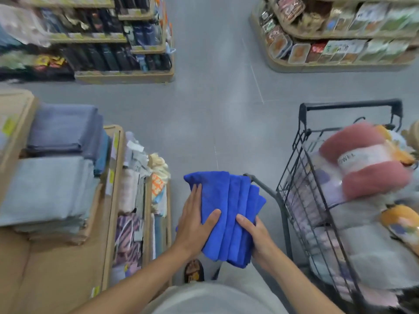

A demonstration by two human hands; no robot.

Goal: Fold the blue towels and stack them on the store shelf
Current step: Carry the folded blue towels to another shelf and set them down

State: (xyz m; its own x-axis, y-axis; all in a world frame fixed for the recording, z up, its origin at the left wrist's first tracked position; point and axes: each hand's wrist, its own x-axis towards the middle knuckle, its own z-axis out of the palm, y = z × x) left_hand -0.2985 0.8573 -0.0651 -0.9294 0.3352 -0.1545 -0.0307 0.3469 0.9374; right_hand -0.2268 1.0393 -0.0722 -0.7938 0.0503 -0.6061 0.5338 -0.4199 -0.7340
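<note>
Blue and soft, the towels (226, 207) are a folded bunch up in the air over the floor (215, 109). They are between the shelf (108, 223) on the left and the cart (349, 104) on the right.

The left hand (197, 220) lies flat on top with straight fingers and presses down. The right hand (254, 232) curls round the near right edge and grips it.

I think the bunch is light and floppy. The layers look fanned out, so they may slide apart or droop. It is best to hold it from under with one hand and press on top with the other, so it stays neat.

The shelf has piles of grey towels (45, 189), with bare board beside them.
</note>
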